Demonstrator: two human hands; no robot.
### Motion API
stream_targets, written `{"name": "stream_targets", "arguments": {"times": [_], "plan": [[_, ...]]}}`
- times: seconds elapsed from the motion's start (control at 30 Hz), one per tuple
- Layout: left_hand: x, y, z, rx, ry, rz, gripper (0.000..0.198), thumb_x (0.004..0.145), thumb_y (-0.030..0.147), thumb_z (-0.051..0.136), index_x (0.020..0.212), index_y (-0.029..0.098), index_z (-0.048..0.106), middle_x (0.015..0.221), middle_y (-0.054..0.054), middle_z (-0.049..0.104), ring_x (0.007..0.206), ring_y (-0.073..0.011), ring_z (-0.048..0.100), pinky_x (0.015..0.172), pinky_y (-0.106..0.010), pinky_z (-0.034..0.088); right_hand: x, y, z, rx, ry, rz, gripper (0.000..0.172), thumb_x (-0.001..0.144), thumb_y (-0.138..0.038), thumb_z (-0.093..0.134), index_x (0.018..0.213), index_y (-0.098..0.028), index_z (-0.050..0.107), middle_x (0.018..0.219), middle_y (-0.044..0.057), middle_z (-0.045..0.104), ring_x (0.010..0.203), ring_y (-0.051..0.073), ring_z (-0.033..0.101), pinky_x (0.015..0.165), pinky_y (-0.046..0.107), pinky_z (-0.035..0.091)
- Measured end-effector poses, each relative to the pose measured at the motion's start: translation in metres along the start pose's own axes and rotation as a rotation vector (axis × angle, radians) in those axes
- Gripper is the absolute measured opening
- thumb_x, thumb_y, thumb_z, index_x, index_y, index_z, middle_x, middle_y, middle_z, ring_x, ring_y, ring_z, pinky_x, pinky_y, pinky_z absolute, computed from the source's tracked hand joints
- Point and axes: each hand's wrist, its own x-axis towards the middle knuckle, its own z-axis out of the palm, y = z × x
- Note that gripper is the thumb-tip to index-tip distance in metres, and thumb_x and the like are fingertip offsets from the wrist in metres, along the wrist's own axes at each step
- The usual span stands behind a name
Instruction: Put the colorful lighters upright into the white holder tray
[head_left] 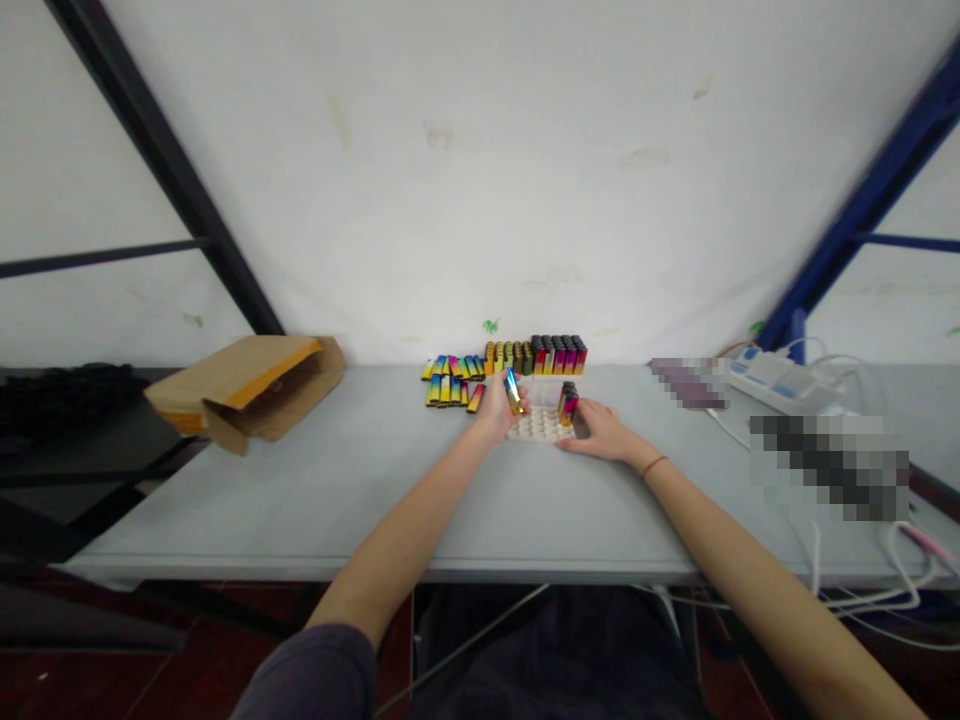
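Note:
My left hand is shut on a metallic rainbow-coloured lighter, held upright above the back left of a cream honeycomb-moulded tray. My right hand lies flat on the grey table, its fingertips at the tray's right edge, holding nothing. A small group of lighters stands upright at the tray's back right. Behind the tray, lighters stand in tight rows. Several more lighters lie in two rows to the left.
An open cardboard box sits at the table's left end, partly over its edge. A white power strip with trailing cables lies at the right, near two pixelated patches. A white wall rises behind the table, with dark metal frame bars at both sides.

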Motion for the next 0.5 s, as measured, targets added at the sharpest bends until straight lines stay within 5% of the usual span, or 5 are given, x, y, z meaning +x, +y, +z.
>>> {"name": "stream_targets", "arguments": {"times": [0.17, 0.5], "plan": [[-0.001, -0.001, -0.001, 0.04, -0.013, -0.008, 0.055, 0.092, 0.067, 0.035, 0.066, 0.02, 0.047, 0.045, 0.007, 0.034, 0.033, -0.0065, 0.026, 0.037, -0.02, 0.024, 0.0, 0.0, -0.001, 0.003, -0.007, -0.006, 0.062, 0.08, -0.056, 0.068, 0.125, -0.016, 0.054, 0.137, 0.02, 0.06, 0.124, 0.039, 0.057, 0.103, 0.049, 0.042], [-0.008, -0.003, 0.009, 0.032, 0.153, 0.122, 0.05, 0.095, 0.056, 0.029, 0.058, 0.023, 0.033, 0.04, 0.008, 0.021, 0.032, -0.0065, 0.015, 0.034, -0.019, 0.012, 0.002, 0.005, 0.003, 0.003, 0.024, -0.032, 0.061, 0.079, -0.054, 0.07, 0.123, -0.015, 0.056, 0.135, 0.02, 0.062, 0.123, 0.037, 0.058, 0.102, 0.048, 0.043]]}}
